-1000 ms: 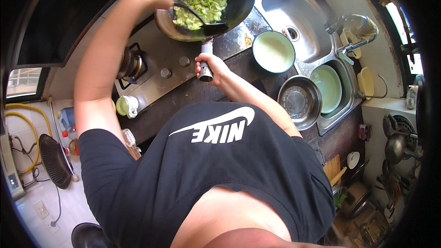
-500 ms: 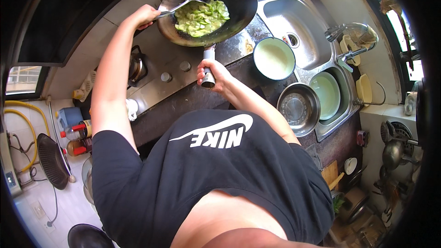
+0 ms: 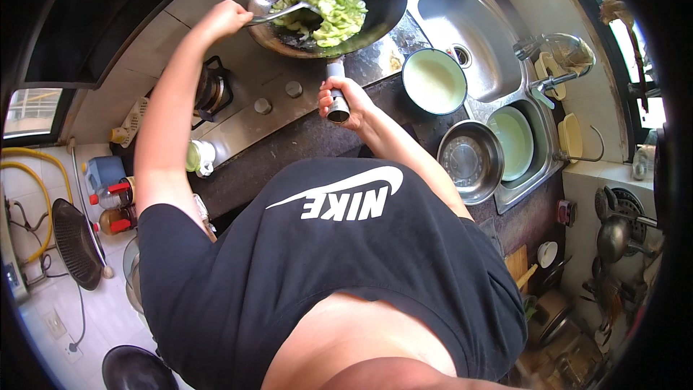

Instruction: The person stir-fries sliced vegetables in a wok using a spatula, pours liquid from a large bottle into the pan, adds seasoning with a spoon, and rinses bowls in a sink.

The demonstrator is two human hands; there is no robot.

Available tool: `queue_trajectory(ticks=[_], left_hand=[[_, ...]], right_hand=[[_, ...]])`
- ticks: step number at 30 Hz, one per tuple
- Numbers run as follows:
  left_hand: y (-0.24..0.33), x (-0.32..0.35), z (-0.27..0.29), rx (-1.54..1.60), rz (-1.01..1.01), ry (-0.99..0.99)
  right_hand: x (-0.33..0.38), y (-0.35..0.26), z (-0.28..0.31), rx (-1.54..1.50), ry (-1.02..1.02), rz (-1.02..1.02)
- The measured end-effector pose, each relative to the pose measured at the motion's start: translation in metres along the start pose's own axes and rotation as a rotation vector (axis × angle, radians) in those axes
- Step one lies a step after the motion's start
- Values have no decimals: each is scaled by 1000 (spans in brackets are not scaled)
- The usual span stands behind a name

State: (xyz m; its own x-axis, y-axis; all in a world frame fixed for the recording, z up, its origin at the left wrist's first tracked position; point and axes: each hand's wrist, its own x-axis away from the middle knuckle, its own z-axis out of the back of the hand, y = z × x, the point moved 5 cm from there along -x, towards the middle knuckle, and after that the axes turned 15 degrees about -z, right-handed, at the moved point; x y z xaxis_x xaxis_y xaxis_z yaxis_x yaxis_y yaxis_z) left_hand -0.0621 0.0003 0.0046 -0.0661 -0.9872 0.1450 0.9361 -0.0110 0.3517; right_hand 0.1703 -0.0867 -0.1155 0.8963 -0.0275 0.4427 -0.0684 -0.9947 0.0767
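My left hand [image 3: 228, 19] is closed around the handle of a metal spatula [image 3: 287, 11], whose head reaches into a dark wok [image 3: 382, 0]. Green sliced vegetables [image 3: 338, 16] are heaped toward the wok's middle and left, with some smeared by motion. Closed round the wok's grey handle, my right hand [image 3: 346, 102] keeps hold at its near end. The wok sits over the stove at the far edge of the view. What supports it underneath is hidden.
A white enamel basin [image 3: 463, 89] and a steel bowl [image 3: 498, 173] stand right of my right arm. Beyond them lies a double steel sink [image 3: 521, 50], a pale green bowl [image 3: 530, 152] in its nearer bowl. A stove burner [image 3: 211, 92] and knobs are left.
The spatula's head has moved down and slightly right within the wok, and the vegetables are spread wider. My right hand and the handle have shifted slightly up and right.
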Motion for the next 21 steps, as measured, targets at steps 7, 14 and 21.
queue_trajectory(ticks=[7,14,21], left_hand=[[15,-26,-17,585,60,274],[19,-70,-70,551,38,332],[27,28,-13,172,-13,85]], right_hand=[[5,-6,7,-1,11,38],[4,-2,4,-9,15,16],[3,-3,1,-13,16,4]])
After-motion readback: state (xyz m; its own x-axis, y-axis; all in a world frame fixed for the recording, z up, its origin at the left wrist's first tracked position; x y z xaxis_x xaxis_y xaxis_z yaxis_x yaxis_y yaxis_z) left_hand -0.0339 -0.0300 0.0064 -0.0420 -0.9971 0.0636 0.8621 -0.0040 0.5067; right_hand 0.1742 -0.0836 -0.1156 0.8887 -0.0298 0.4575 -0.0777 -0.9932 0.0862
